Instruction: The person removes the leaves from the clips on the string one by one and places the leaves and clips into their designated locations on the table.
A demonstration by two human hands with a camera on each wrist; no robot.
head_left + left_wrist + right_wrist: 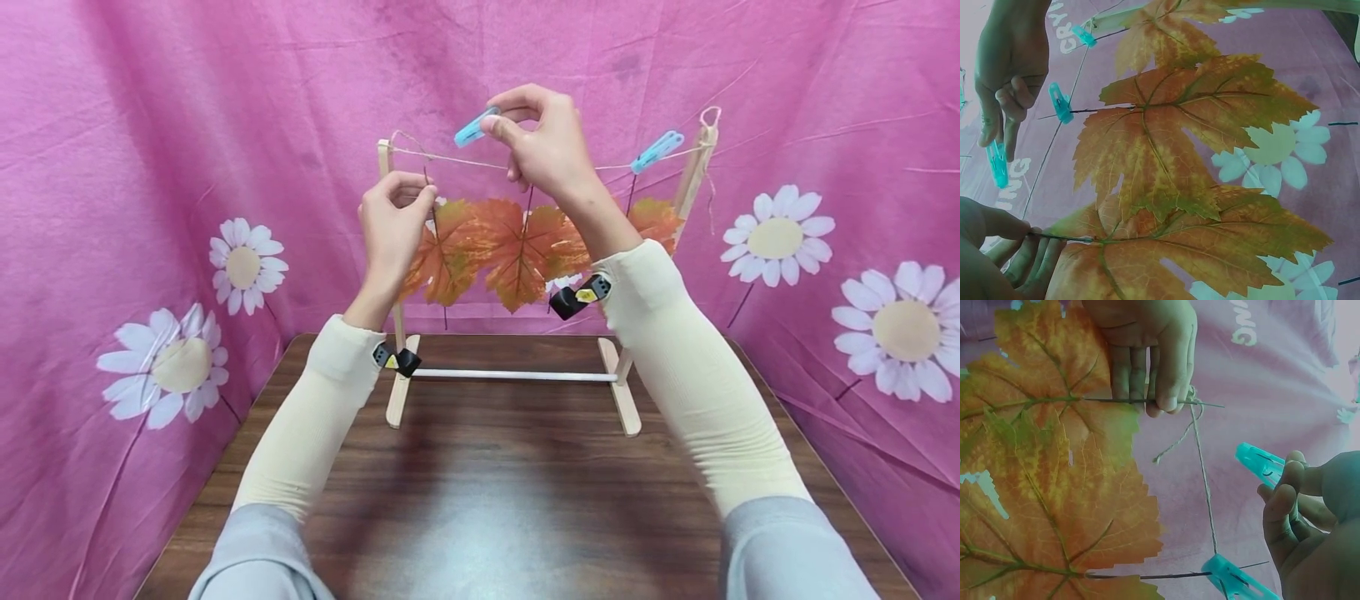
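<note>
My left hand [393,217] pinches the thin dark stem of an orange-green artificial maple leaf [447,250], holding it close to the string [465,160] near its left end. Above the string, my right hand [547,142] grips a light blue clothespin [476,127] between thumb and fingers, apart from the string and the stem. A second leaf [517,250] hangs in the middle; the clothespin [1060,103] on its stem shows in the left wrist view. At the right, another clothespin [657,152] fastens a third leaf [656,221], partly hidden behind my right forearm.
The string runs between the left wooden post [385,158] and the right wooden post [693,179]. A white rod [517,375] joins the stand's feet on the dark wooden table [480,500]. Behind hangs a pink cloth [300,100] printed with white flowers.
</note>
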